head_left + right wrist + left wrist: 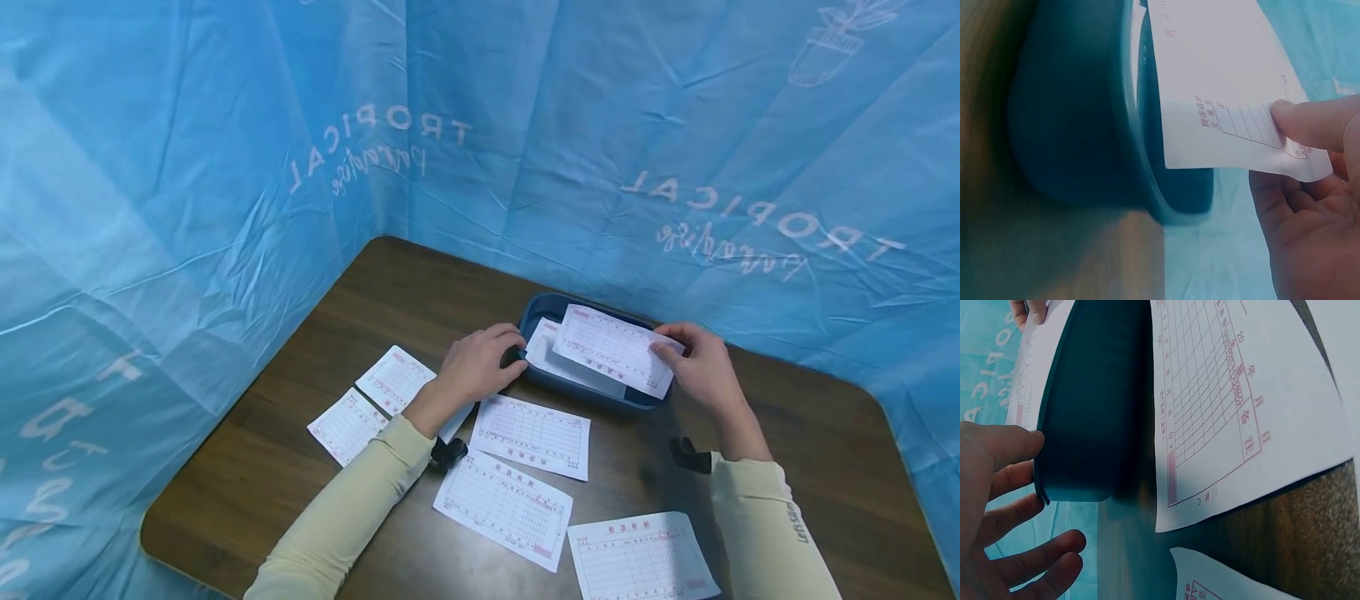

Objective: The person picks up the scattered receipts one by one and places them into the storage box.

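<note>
Over a blue plastic tray (576, 385), my right hand (697, 362) pinches the right end of a printed paper slip (617, 346) between thumb and fingers. The right wrist view shows the thumb on top of this slip (1229, 87), which hangs above the tray's rim (1166, 212). Beneath it, another slip (546, 354) lies inside the tray. My left hand (480, 360) holds the tray's left end; in the left wrist view the thumb and a finger are at the rim of the tray (1094, 412), the other fingers loosely spread.
Several more slips lie on the brown wooden table (315, 333): two slips overlap (532, 433) in front of the tray, one lies near the front edge (637, 558), and others, including a left slip (348, 425), are partly behind my left forearm. A blue printed curtain (525, 167) surrounds the table.
</note>
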### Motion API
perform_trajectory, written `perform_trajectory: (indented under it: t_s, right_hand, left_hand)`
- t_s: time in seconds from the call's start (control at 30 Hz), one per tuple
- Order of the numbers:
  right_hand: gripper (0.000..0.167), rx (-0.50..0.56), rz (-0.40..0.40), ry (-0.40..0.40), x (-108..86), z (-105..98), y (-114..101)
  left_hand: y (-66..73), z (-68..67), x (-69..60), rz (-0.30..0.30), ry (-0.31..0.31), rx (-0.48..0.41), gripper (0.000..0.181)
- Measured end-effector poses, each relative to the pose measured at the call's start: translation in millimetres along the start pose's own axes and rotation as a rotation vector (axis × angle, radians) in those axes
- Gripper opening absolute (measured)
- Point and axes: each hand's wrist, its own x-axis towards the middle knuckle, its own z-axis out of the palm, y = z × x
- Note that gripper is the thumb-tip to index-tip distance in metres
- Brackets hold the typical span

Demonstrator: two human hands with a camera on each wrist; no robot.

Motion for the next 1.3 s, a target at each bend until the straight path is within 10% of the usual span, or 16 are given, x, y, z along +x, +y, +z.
perform_trajectory:
  t_s: [0.67,1.3]
  right_hand:
    - [0.019,-0.056,0.004,-0.098,2.3,38,2]
    - [0.069,-0.192,0.02,-0.226,2.4,50,-5]
  left_hand:
    - [-0.6,3.2,-1.7,0.016,0.019,0.006,0.036]
    - [-3.3,2.3,-0.9,0.02,0.012,-0.009,0.036]
